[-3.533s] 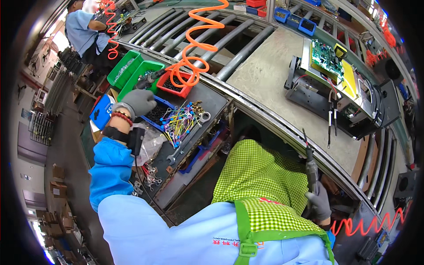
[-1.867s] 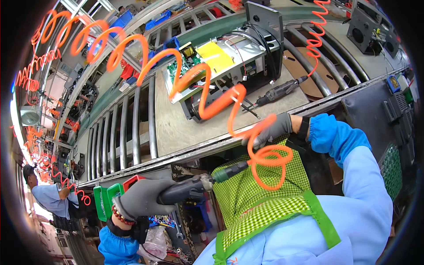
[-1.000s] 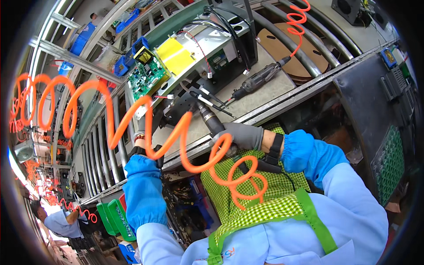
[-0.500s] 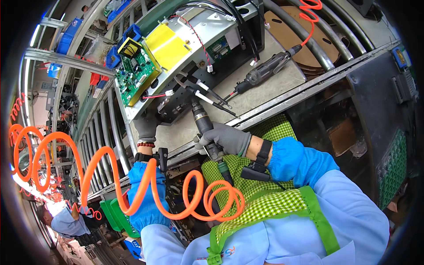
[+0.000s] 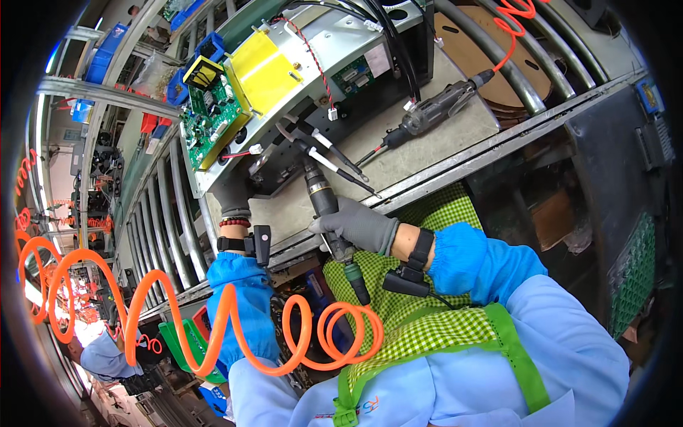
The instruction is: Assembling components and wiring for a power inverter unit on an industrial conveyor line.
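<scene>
My right hand, in a grey glove, is wrapped round a black power screwdriver. The tool's tip points up into the open front of a metal chassis, where it is hidden. My left hand, gloved too, reaches in at the chassis's near left corner; its fingers are out of sight behind the panel. On the chassis sit a green circuit board and a yellow sheet. Black cables with white sleeves and bare lugs hang out beside the tool.
A second power screwdriver lies on the grey board right of the chassis. An orange coiled hose loops across my left forearm. Metal rollers run along the left, with blue bins beyond. Another person is at the far lower left.
The chassis and the screwdriver in my right hand have shifted slightly left in view. The orange hose has swung lower. My right hand keeps its grip.
</scene>
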`<state>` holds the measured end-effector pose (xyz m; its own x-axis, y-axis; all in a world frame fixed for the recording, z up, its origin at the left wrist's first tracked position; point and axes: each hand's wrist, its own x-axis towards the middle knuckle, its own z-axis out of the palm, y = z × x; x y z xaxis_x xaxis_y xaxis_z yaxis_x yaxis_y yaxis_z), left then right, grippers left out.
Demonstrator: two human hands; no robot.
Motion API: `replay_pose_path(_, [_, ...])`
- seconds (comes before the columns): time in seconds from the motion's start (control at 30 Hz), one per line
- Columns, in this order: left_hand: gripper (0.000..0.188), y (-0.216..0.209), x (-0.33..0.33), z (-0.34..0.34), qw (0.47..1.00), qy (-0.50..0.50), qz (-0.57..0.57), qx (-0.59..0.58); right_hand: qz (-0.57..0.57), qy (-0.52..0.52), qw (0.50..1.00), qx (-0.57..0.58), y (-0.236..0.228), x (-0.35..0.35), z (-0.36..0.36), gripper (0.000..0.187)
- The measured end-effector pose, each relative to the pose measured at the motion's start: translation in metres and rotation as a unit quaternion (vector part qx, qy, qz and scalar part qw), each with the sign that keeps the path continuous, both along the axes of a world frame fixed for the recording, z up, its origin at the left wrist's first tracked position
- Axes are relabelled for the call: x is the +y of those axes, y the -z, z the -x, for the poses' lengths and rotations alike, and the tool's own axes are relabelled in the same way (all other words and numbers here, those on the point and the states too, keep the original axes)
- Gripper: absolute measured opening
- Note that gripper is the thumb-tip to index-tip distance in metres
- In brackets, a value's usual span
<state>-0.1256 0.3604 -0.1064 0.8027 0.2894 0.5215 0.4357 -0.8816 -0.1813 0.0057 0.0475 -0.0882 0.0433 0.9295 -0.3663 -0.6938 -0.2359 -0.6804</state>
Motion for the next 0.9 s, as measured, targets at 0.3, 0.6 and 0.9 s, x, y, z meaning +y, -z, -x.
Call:
replay_pose_path(0.3, [0.034,-0.013,-0.036,0.007,0.804,-0.067,0.518,-0.283,-0.005,-0.012,0.999,-0.035,-0.007,-0.002,-0.004,0.026])
replay_pose_path(0.6, [0.049,-0.029,-0.036,0.001,0.867,-0.015,0.493,-0.067,-0.032,-0.018,0.999,0.024,0.005,0.014,0.007,0.027])
replay_pose_path(0.9, [0.043,-0.01,-0.033,-0.001,0.876,0.011,0.459,-0.147,-0.045,-0.031,0.998,0.033,0.012,0.024,0.008,0.025])
